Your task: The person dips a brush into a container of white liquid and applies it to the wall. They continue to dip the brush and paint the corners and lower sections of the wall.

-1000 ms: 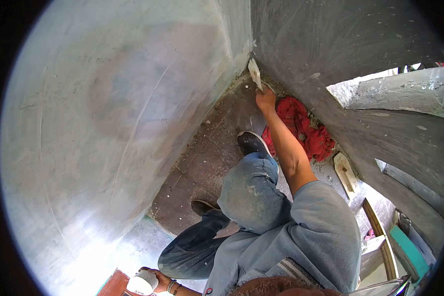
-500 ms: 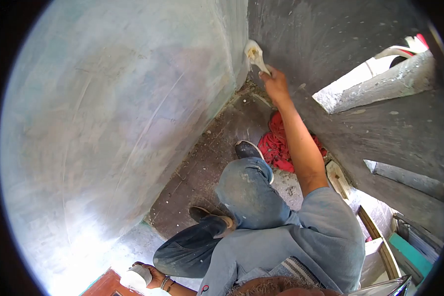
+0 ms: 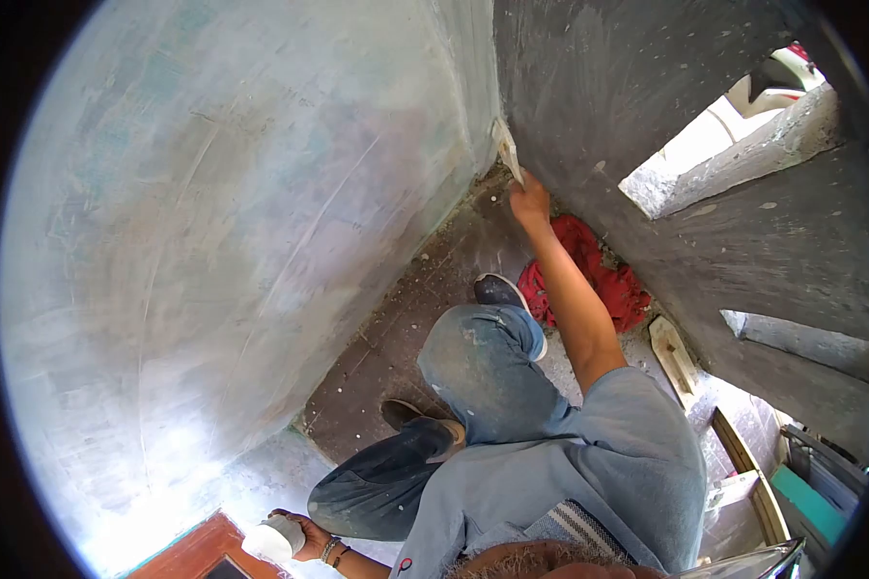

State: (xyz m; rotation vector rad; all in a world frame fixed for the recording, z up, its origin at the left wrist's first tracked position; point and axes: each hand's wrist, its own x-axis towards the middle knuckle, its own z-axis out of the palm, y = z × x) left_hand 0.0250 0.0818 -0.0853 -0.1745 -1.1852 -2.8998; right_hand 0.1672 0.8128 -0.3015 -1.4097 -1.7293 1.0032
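My right hand [image 3: 529, 201], on an outstretched arm, is closed on the handle of a whitish, flat-headed scraper [image 3: 507, 152]. The scraper's head lies low in the corner where the pale wall [image 3: 290, 193] meets the dark grey wall [image 3: 608, 87], seen nearly edge-on. Down at the lower left, my left hand [image 3: 309, 537] grips a small white piece with a grey face [image 3: 276, 537]; its kind is not clear. Below the right forearm, a crumpled red cloth [image 3: 584, 270] lies on the floor.
Debris lies on the brown floor [image 3: 367, 357] along the wall's foot. Slanted openings [image 3: 743, 135] cut the dark wall. On the right are a pale wooden float-like piece [image 3: 674, 359], a wooden frame [image 3: 748, 463] and a teal-edged object [image 3: 809, 507]. A reddish-brown wooden panel [image 3: 193, 552] stands lower left.
My right hand has moved down the corner with the scraper, whose head has turned from face-on to nearly edge-on. My left hand still holds the white piece.
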